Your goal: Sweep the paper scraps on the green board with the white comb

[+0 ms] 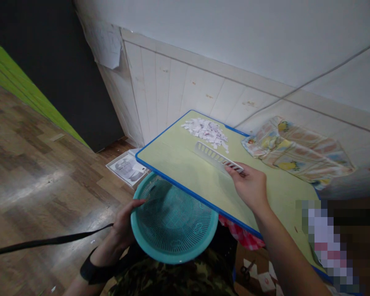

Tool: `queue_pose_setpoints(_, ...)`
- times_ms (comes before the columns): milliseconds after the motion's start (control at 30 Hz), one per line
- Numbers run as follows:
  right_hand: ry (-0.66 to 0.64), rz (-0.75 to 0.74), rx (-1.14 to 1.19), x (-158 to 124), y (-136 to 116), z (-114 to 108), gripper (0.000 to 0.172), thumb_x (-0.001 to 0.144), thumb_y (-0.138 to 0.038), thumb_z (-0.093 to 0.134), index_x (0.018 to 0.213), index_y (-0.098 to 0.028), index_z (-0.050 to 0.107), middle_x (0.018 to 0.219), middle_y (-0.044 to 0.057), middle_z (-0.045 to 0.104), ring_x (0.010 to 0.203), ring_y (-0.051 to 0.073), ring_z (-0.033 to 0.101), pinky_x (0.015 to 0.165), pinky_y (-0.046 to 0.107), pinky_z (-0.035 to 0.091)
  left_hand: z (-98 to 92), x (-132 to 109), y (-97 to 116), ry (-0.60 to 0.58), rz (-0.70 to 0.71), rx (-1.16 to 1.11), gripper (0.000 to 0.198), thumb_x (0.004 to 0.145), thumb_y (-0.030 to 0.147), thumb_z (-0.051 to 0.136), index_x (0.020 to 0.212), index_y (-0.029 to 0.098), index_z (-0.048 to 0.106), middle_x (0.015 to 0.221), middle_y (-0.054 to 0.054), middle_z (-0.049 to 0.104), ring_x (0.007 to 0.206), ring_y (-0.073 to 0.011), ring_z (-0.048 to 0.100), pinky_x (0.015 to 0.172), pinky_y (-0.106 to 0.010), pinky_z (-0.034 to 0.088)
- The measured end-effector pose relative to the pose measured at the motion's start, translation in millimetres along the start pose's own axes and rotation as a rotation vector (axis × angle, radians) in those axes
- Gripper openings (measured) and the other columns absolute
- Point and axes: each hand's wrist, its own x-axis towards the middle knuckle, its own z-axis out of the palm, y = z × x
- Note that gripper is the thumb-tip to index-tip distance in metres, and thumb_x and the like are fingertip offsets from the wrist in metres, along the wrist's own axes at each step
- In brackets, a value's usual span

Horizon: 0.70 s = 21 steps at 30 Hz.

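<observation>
My left hand (125, 220) grips the left rim of a teal plastic colander (172, 257), its thumb over the edge. The colander sits at lap height against the near edge of a pale green table (172, 150) with a blue rim; no contents show in it. In my right hand (249, 185), pinched by its near end, is a long white slotted plastic strip (216, 158), low over the tabletop. Whether the strip touches the surface, I cannot tell. A pile of torn white paper scraps (205, 129) lies just beyond the strip's far end.
A patterned cloth (299, 150) is bunched along the table's back right, by the white panelled wall (185, 80). An open white box (128, 168) stands on the wooden floor at left. Scissors (246, 269) and paper pieces (267, 281) lie below the table.
</observation>
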Motion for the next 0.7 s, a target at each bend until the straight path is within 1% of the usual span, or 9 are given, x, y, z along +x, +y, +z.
queue_pose_setpoints(100,-0.059,-0.036,0.06,11.4,-1.1,13.4,0.024,0.09,-0.034,0.068,0.102,-0.021,0.083,0.098,0.006,0.083,0.083,0.026,0.078,0.074,0.034,0.058,0.0,-1.0,3.4,0.013,0.017,0.003,0.039,0.092,0.01,0.053,0.065,0.011,0.082,0.061,-0.012,0.081,0.051,-0.0232,0.075,0.056,-0.032,0.064)
queue_pose_setpoints(233,-0.129,-0.088,0.091,9.6,-9.4,15.2,0.021,0.09,-0.03,0.067,0.102,-0.023,0.084,0.102,0.005,0.083,0.088,0.025,0.079,0.076,0.033,0.059,-2.3,-0.9,8.7,0.026,0.037,0.016,0.043,0.093,0.01,0.051,0.064,0.011,0.082,0.061,-0.013,0.081,0.049,-0.0227,0.074,0.055,-0.031,0.064)
queue_pose_setpoints(433,-0.175,-0.138,0.093,-3.5,-15.8,1.5,0.018,0.09,-0.028,0.069,0.098,-0.024,0.084,0.099,0.004,0.083,0.085,0.024,0.08,0.075,0.031,0.061,-6.2,1.2,9.0,0.008,0.023,0.021,0.037,0.092,0.013,0.055,0.066,0.01,0.083,0.061,-0.014,0.081,0.051,-0.0241,0.074,0.057,-0.033,0.065)
queue_pose_setpoints(567,-0.193,-0.13,0.087,-14.1,-16.1,-11.3,0.017,0.089,-0.028,0.069,0.097,-0.023,0.084,0.097,0.004,0.083,0.084,0.024,0.08,0.076,0.032,0.062,-5.6,1.3,8.2,-0.002,0.035,0.009,0.032,0.089,0.011,0.059,0.067,0.01,0.082,0.06,-0.012,0.08,0.049,-0.0218,0.073,0.056,-0.031,0.064)
queue_pose_setpoints(700,-0.168,-0.103,0.041,-25.1,-15.0,-23.8,0.017,0.089,-0.029,0.07,0.096,-0.024,0.085,0.095,0.004,0.083,0.084,0.026,0.08,0.077,0.034,0.064,-6.7,1.7,7.7,-0.001,0.031,0.015,0.032,0.089,0.01,0.059,0.066,0.009,0.082,0.06,-0.012,0.08,0.051,-0.0227,0.074,0.056,-0.031,0.064)
